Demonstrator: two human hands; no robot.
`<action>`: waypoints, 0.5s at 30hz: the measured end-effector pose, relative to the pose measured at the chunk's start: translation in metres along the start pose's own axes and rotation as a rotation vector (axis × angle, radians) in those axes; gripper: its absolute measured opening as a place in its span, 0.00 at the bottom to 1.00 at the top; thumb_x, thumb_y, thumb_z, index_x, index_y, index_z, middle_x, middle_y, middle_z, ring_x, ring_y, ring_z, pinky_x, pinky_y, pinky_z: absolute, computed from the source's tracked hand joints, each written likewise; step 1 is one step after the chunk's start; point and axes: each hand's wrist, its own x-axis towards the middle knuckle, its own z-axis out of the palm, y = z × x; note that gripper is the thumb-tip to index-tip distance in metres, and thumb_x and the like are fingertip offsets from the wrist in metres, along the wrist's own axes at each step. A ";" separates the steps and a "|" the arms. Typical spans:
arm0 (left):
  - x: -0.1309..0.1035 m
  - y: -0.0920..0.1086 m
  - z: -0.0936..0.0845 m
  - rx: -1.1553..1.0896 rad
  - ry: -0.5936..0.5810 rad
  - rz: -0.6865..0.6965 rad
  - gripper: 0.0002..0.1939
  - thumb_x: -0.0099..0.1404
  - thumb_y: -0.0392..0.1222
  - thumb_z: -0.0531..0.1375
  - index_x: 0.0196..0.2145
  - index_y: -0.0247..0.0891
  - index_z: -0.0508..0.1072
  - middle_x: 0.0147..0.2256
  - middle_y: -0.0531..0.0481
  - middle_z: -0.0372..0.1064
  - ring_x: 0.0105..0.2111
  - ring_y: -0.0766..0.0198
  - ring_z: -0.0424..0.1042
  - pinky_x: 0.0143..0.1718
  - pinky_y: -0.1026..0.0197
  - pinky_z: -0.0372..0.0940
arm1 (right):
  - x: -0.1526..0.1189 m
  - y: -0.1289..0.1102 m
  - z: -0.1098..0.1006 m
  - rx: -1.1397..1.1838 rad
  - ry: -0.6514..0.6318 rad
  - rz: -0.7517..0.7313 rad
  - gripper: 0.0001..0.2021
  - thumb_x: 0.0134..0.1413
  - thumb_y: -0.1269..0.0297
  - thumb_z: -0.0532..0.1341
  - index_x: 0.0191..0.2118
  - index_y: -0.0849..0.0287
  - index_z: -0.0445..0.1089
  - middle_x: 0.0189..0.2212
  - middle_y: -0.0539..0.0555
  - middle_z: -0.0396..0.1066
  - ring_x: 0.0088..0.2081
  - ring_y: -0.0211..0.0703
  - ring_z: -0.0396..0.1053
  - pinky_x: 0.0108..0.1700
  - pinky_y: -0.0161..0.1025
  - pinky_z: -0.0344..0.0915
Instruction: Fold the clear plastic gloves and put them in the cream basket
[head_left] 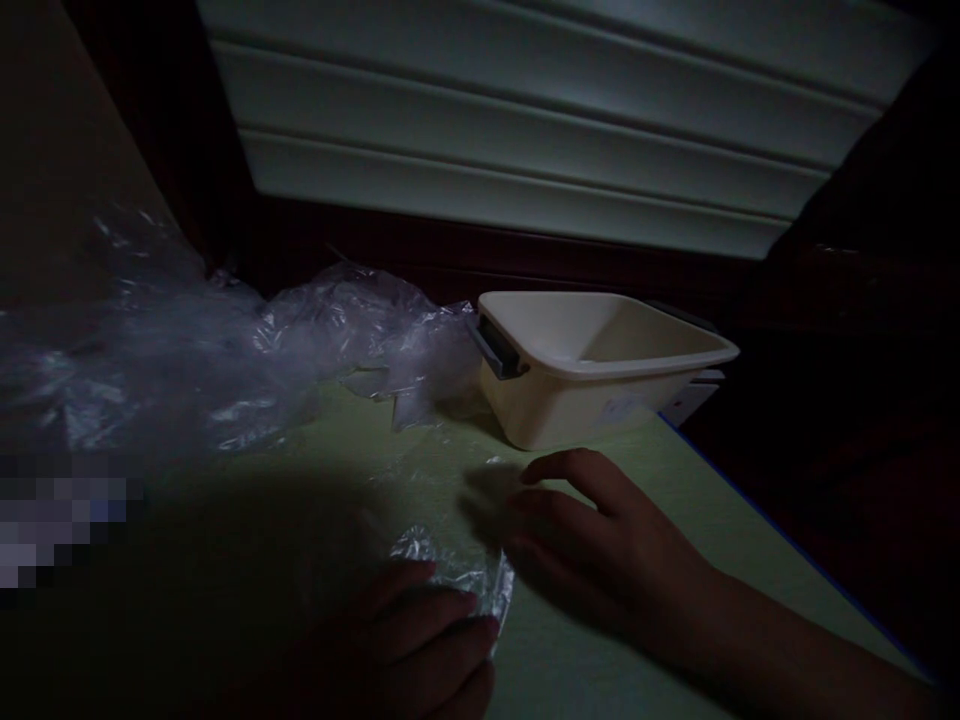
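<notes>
A piece of clear plastic film, perhaps a bag, lies on the green tabletop near the front of the view. My left hand rests on it with bent fingers closed over its edge; the thumb is hidden. To the right, my right hand hovers close to the table with its fingers curved and apart, and nothing shows in them. Its fingertips point left, near the film. Dim light makes the thin plastic hard to trace.
A cream plastic basin with a grey handle stands behind my right hand, near the table's blue-edged right side. Crumpled clear plastic bags spread along the back and left. Behind them rises a slatted panel in a dark frame.
</notes>
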 end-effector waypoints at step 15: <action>-0.001 0.000 0.001 -0.010 -0.020 0.040 0.17 0.75 0.36 0.46 0.35 0.40 0.73 0.39 0.61 0.76 0.41 0.70 0.70 0.55 0.62 0.54 | 0.010 0.019 -0.003 0.239 -0.282 -0.037 0.14 0.52 0.77 0.52 0.40 0.62 0.71 0.34 0.55 0.71 0.38 0.45 0.66 0.46 0.48 0.60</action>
